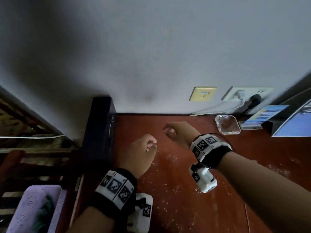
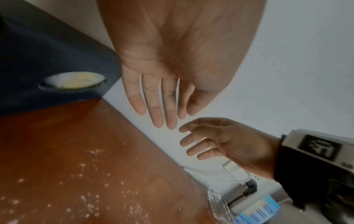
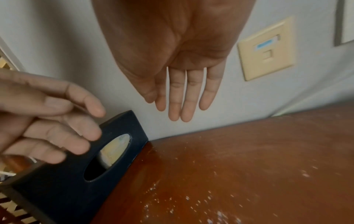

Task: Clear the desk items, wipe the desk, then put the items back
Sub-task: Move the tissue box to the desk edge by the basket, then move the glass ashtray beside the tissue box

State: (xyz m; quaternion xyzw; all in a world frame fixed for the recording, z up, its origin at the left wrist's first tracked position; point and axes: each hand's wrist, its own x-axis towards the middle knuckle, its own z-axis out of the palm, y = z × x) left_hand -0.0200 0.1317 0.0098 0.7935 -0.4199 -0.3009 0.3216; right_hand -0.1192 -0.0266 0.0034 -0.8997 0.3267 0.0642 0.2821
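My left hand (image 1: pixel 141 152) and right hand (image 1: pixel 180 133) hang empty, fingers relaxed and apart, over the speckled desk (image 1: pixel 218 190) beside the dark box (image 1: pixel 98 132).

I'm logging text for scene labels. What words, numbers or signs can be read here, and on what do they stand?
No text reads clearly in any view.
Blue-and-white standing card: yellow and dark marks, too blurred to read.
Beige wall plate: small blue label, too small to read.
Blue printed sheet at the right edge: blurred, unreadable.
Black-and-white wristband markers: square code patterns, no letters.
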